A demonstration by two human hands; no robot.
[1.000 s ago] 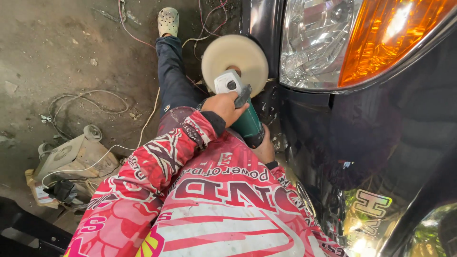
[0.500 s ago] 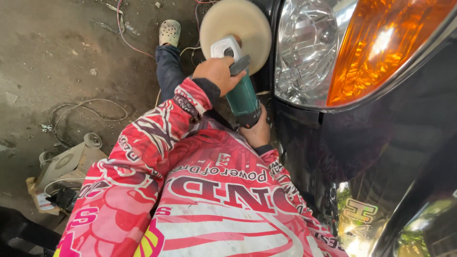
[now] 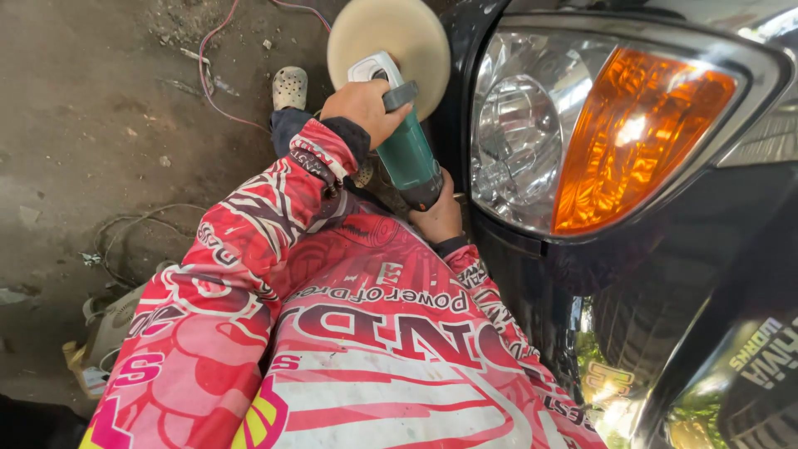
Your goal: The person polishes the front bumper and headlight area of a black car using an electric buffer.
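Two hands are gripping a green polisher [image 3: 407, 154]: the left hand [image 3: 363, 106] is wrapping around its grey head near the round cream pad [image 3: 391, 37], and the right hand [image 3: 439, 214] is clasping its rear end. Its pad is pressing against a black car [image 3: 706, 249] beside the headlight [image 3: 598, 133]. Below, a stained concrete floor [image 3: 100, 100] is carrying loose red wires [image 3: 216, 75], grey cables [image 3: 125, 241] and a pale clog [image 3: 290, 87].

headlight [image 3: 532, 133], loose cables [image 3: 218, 62], pale clog [image 3: 289, 87]
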